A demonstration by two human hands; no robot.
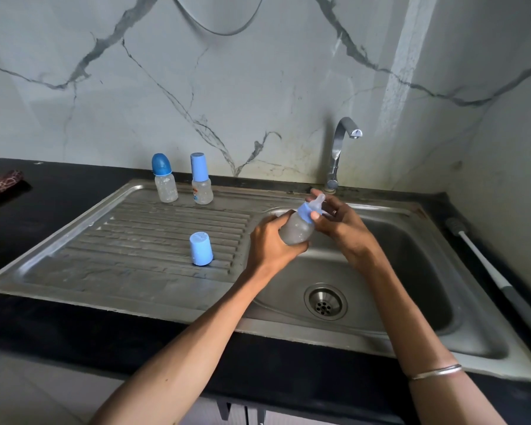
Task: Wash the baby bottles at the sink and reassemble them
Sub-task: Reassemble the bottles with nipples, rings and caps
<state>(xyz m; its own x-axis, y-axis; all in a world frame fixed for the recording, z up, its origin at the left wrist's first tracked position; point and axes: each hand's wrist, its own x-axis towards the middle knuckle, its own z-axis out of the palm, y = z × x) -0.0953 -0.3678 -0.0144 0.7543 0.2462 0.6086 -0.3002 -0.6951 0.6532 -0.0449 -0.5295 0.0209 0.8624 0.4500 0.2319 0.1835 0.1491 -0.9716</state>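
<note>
Fingers point(314, 215) pinch the bottle's point(298, 230) blue collar point(306, 211); left hand point(270, 242) wraps its body.

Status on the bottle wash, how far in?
Done-looking: two capped bottles stand upright on the drainboard; washed or not, can't tell. In hand: the left hand grips a third bottle over the basin, and the right hand holds its blue collar. Left: its loose cap sits on the drainboard. Faucet shows no water.

Dim, cool daylight; bright streak on wall point(402, 72) upper right; soft shadows; wide-angle bending at edges.
</note>
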